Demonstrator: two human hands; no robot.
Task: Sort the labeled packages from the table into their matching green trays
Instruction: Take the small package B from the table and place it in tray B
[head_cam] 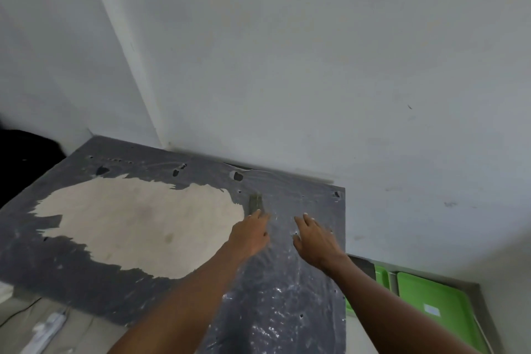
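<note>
A small dark olive package (255, 203) lies on the worn grey table (86, 276), near its far right side. My left hand (253, 234) reaches over the table, its fingertips at the near end of that package, fingers extended. My right hand (314, 238) hovers just to the right, fingers spread and holding nothing. Green trays (436, 299) sit low beside the table's right edge; the nearer one bears a small white label (432, 310).
A white wall rises right behind the table, with a corner at the left. The tabletop has a large pale patch (138, 224) and several holes. A white power strip (47, 330) and cable lie on the floor at lower left.
</note>
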